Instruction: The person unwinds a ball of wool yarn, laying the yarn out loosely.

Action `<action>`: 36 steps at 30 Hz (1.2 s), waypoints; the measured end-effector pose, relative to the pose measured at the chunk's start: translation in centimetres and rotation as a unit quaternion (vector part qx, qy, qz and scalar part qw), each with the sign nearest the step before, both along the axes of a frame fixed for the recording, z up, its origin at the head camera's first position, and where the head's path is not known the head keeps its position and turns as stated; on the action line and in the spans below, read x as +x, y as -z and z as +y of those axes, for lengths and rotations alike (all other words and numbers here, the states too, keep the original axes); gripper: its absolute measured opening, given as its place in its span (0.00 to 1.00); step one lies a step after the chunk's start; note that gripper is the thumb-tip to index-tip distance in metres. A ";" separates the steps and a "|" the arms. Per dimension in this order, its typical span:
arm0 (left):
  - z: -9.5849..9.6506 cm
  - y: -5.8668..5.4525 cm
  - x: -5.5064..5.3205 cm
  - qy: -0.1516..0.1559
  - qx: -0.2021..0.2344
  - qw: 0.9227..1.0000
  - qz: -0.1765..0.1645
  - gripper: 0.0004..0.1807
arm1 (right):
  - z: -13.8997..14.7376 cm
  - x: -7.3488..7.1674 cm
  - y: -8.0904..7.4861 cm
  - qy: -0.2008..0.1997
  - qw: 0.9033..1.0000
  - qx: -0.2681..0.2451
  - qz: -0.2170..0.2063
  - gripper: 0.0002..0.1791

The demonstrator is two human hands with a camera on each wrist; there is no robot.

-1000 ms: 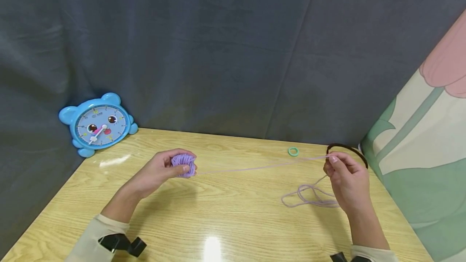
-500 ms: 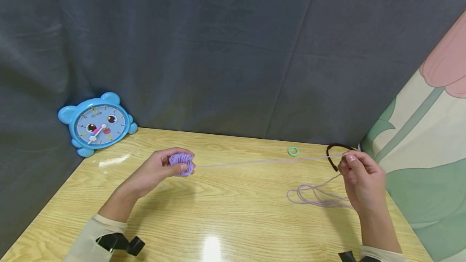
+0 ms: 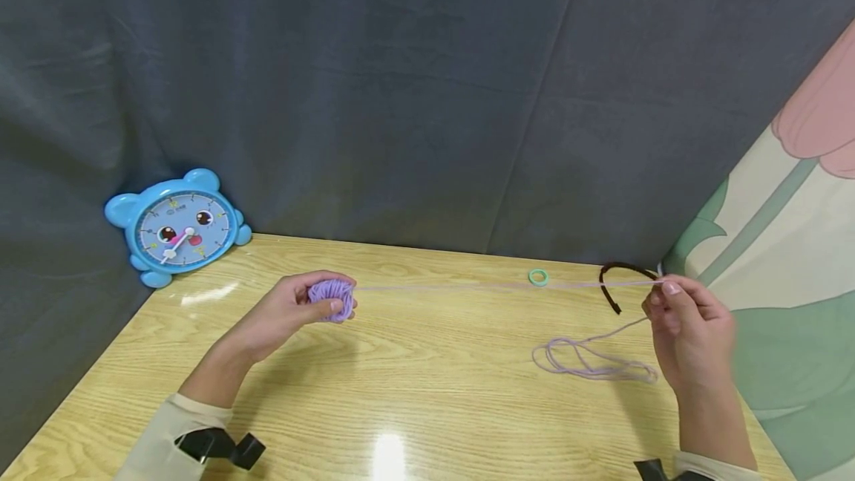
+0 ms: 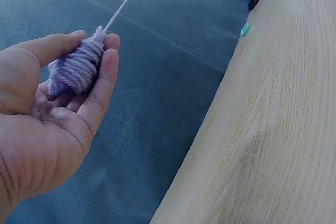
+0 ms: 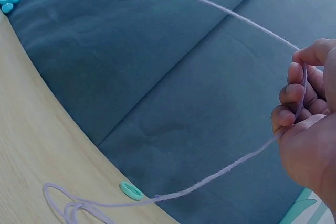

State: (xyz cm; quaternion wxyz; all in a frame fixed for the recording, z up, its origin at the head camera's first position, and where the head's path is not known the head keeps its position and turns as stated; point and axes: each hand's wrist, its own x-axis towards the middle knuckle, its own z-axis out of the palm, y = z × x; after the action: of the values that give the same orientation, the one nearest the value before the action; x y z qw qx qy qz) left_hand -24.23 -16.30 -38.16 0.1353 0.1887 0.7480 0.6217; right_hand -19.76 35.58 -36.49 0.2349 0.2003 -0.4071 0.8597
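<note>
My left hand (image 3: 287, 314) holds a small wound bundle of lilac yarn (image 4: 79, 66) between thumb and fingers, above the table. From its tip a single strand (image 5: 220, 8) runs taut and nearly level across to my right hand (image 3: 695, 332). There the thumb and index finger pinch the strand, and it passes on down through the curled fingers. Below, the loose tail of yarn (image 3: 588, 371) lies in several loops on the table, left of the right wrist.
A green ring (image 3: 538, 277) lies near the table's back edge. Beside the right hand is a dark curved band (image 3: 604, 288). A blue bear-shaped clock (image 3: 183, 225) leans at the back left. A dark curtain (image 3: 427, 95) hangs behind the wooden table (image 3: 434, 392).
My right hand has moved to the right, drawing out a longer strand between the hands. The left hand with the bundle has shifted only slightly left. The loops on the table slid slightly right.
</note>
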 end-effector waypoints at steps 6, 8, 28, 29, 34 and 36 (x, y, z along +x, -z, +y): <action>-0.1 0.1 0.0 0.000 0.008 1.000 0.003 0.25 | 0.6 0.3 -0.4 0.034 0.999 -0.013 -0.005 0.16; -0.2 0.2 0.0 0.000 0.012 1.000 0.002 0.24 | 1.0 0.5 -0.5 0.038 0.999 -0.022 -0.004 0.16; -1.2 -0.6 -0.1 -0.034 -0.010 0.999 0.020 0.24 | 4.4 1.3 -1.2 0.087 0.989 -0.117 0.011 0.14; -1.3 -0.6 -0.1 -0.036 -0.011 0.999 0.023 0.24 | 4.5 1.4 -1.2 0.097 0.988 -0.118 0.010 0.14; -1.6 -0.7 -0.2 -0.042 -0.014 0.999 0.027 0.25 | 5.3 1.7 -1.4 0.117 0.983 -0.140 0.001 0.12; -1.6 -0.7 -0.2 -0.041 -0.015 0.999 0.026 0.25 | 5.5 1.7 -1.4 0.123 0.982 -0.144 -0.001 0.12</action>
State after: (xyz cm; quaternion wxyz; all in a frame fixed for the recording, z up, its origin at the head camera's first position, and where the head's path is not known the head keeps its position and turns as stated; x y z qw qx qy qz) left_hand -24.39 -17.94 -37.44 0.0930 0.1713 0.7680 0.6101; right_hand -18.03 41.09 -35.07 0.3649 0.1116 -0.3009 0.8740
